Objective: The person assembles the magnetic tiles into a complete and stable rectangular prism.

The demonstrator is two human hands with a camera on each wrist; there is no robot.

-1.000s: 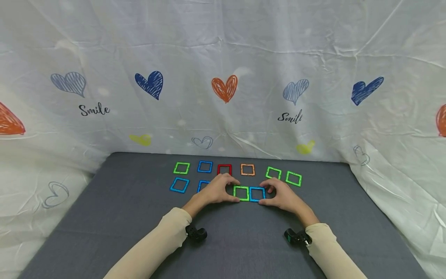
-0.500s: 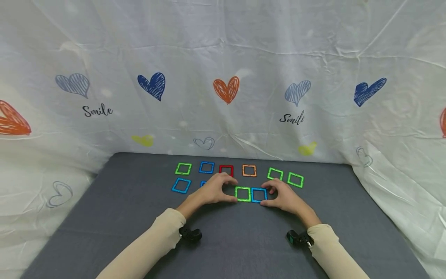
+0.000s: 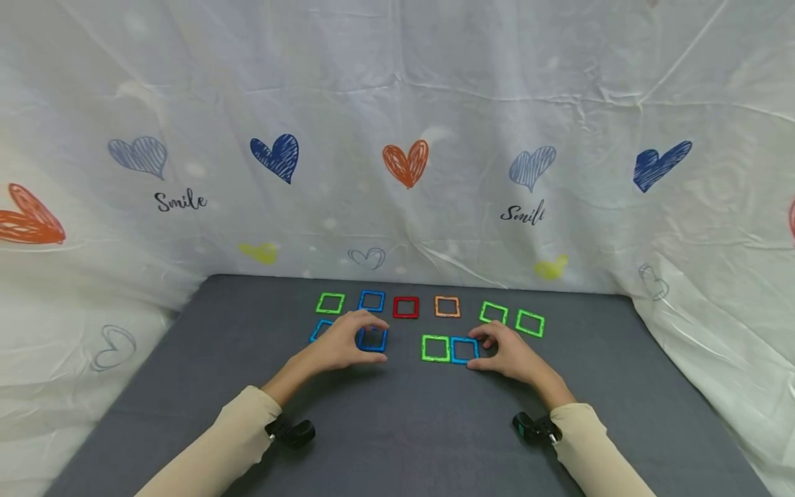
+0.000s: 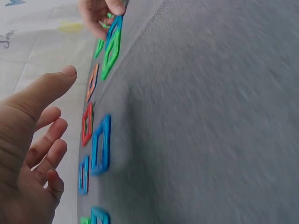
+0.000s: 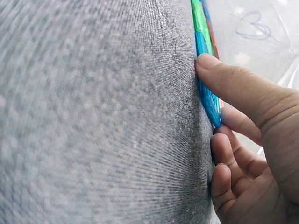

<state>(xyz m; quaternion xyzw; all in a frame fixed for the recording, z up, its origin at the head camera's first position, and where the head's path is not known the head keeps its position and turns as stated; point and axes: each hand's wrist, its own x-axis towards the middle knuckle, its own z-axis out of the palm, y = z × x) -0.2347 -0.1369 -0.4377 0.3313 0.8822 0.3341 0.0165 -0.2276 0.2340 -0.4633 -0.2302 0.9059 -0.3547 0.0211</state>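
My right hand (image 3: 511,351) pinches a blue square magnetic tile frame (image 3: 462,339) between thumb and fingers at its right end. That tile lies flat on the grey table, edge to edge with a green square tile (image 3: 424,348) on its left. My left hand (image 3: 344,343), thumb and fingers apart, hovers around another blue tile (image 3: 384,339) to the left. In the left wrist view a gap shows between the left hand (image 4: 35,140) and this blue tile (image 4: 107,142). The right wrist view has the thumb (image 5: 208,63) on the pinched tile's near edge.
Along the back lie a green tile (image 3: 319,304), a blue tile (image 3: 371,292), a red tile (image 3: 406,298), an orange tile (image 3: 447,315) and two green ones at right. A further blue tile (image 3: 319,328) is partly behind the left hand. A white printed cloth (image 3: 459,235) hangs behind the table.
My left hand has let go of the green tile and moved left to the blue tile, uncovering the red one. The right hand stays at the joined pair.
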